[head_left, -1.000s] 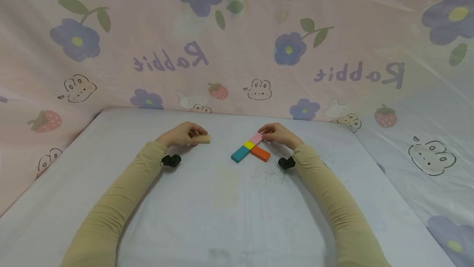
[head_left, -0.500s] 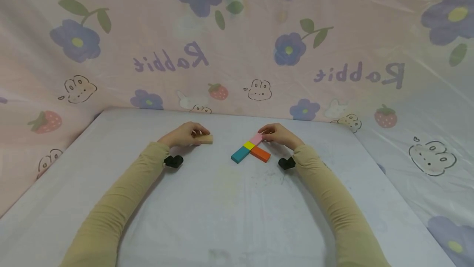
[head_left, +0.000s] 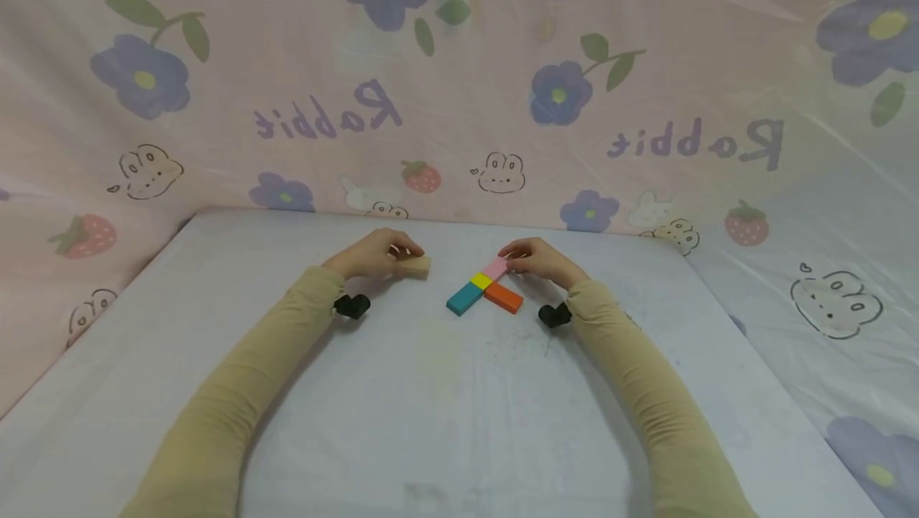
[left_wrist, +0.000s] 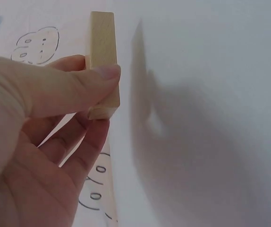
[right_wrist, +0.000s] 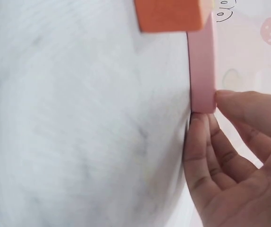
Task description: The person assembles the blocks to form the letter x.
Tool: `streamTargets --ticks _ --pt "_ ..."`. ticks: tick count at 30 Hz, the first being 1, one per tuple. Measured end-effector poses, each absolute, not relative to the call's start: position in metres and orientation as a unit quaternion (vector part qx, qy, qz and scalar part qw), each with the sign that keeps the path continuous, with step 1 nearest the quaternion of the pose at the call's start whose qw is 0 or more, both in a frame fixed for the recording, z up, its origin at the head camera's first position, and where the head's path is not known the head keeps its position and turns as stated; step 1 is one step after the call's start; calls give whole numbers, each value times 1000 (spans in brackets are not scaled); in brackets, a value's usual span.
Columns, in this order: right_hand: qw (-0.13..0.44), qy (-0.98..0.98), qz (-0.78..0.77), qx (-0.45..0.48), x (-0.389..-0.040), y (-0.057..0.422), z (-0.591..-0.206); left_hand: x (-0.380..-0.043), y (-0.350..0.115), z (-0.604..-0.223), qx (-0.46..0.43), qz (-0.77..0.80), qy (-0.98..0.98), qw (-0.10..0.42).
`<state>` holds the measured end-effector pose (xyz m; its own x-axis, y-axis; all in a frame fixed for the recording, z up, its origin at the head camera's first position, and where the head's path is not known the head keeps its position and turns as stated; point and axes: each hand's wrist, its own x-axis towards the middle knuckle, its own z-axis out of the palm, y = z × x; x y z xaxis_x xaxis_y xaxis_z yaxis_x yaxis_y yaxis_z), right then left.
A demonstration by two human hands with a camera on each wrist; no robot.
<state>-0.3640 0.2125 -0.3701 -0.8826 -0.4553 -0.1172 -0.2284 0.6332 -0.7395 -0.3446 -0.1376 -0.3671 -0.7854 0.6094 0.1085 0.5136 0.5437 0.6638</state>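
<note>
In the head view my left hand [head_left: 376,253] pinches a plain wooden block [head_left: 416,266] left of the coloured blocks. The left wrist view shows the thumb lying across the wooden block [left_wrist: 103,40] and fingers behind and beneath it; its shadow falls apart from it on the table. My right hand [head_left: 542,260] grips the far end of a pink block [head_left: 495,268] with thumb and fingertips. That pink block [right_wrist: 203,71] lies on the table, joined in line with a yellow block [head_left: 482,282] and a teal block [head_left: 465,298]. An orange block [head_left: 504,297] branches off toward the right.
A white-covered table [head_left: 431,406] spreads under both arms. Behind it hangs a pink printed curtain [head_left: 459,87] with flowers and rabbits. Black wrist-worn devices [head_left: 352,306] sit under both wrists.
My left hand has moved right with the wooden block, closer to the coloured blocks. My right hand and the coloured blocks have stayed in place.
</note>
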Motion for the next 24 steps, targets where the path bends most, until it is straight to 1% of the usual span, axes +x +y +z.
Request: streamTargets --ticks 3,12,17,24 --pt "145 889 -384 -202 -363 213 -369 -347 -133 -366 327 354 873 67" --pt "158 891 -388 -174 -368 212 -373 -354 -114 -369 351 351 865 70" --pt "155 891 -387 -178 -368 211 -373 -356 -101 -369 349 336 872 72" --pt "150 893 -388 -174 -367 211 -373 -357 -88 -373 355 326 874 62"
